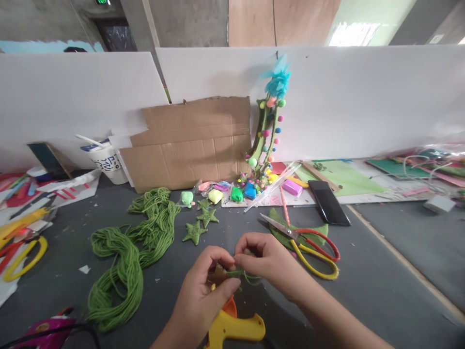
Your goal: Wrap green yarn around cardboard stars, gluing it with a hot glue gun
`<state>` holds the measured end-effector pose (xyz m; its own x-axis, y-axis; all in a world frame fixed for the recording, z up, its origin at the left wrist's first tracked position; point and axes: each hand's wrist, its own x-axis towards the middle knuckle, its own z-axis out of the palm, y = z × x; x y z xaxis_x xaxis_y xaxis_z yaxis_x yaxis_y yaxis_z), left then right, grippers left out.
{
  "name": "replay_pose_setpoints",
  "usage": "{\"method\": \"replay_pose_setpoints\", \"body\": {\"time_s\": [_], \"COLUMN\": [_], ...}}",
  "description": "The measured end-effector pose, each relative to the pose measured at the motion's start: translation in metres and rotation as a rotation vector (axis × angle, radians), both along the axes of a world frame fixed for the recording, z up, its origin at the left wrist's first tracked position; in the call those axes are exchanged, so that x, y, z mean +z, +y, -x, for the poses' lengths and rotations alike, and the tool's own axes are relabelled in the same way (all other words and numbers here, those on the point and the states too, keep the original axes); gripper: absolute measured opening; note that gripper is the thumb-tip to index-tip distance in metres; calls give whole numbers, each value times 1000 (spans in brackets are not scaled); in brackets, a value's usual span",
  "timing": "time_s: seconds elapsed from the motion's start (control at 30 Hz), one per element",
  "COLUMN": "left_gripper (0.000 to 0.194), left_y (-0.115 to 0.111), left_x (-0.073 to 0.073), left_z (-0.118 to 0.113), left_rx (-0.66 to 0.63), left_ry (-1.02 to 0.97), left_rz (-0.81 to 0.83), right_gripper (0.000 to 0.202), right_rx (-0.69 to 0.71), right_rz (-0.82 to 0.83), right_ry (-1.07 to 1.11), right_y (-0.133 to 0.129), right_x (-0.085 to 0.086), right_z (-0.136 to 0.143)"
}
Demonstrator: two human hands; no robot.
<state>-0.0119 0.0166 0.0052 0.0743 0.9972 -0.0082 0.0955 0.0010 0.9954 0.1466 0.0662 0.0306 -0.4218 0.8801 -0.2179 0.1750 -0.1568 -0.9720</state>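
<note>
My left hand [203,291] pinches a small brown piece [217,275], which looks like cardboard, with green yarn on it. The fingers of my right hand [267,259] are closed on the green yarn [250,279], close against my left fingertips. Most of the small piece is hidden by my fingers. Below my hands lies a yellow hot glue gun [241,328]. Open scissors [290,233] with red and yellow handles rest to the right, over a green crescent shape [319,232]. Green yarn-covered stars [195,233] and a large skein of green yarn [119,271] lie to the left.
A cardboard sheet [189,155] leans on the white partition [363,102]. Beside it stands a pompom-trimmed green decoration [259,140]. Packets of coloured clay [237,195], a phone [330,203] and a paper cup [109,165] line the back. A pink glue gun [47,332] lies front left.
</note>
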Motion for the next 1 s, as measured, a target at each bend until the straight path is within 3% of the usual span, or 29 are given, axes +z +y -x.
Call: {"method": "replay_pose_setpoints", "body": {"time_s": [0.3,0.43,0.6,0.73,1.0], "left_gripper": [15,11,14,18,17], "left_y": [3,3,6,10,9], "left_x": [10,10,4,4,5], "left_z": [-3,-3,-2,-2,-4], "left_rx": [-3,28,137,162,176], "left_ry": [-50,-116,-428,-660,-655], "left_rz": [-89,34,314,408,373], "right_gripper": [5,6,13,17,18], "right_rx": [14,15,-56,-40,-53], "right_rz": [-7,-27,-234,-412,-584], "right_ry": [1,-49,-158,-276,-419], "right_y": [1,1,-5,-13,-19], "right_x": [-6,-4,-2,0,-2], "right_z": [-1,-1,1,3,5]}}
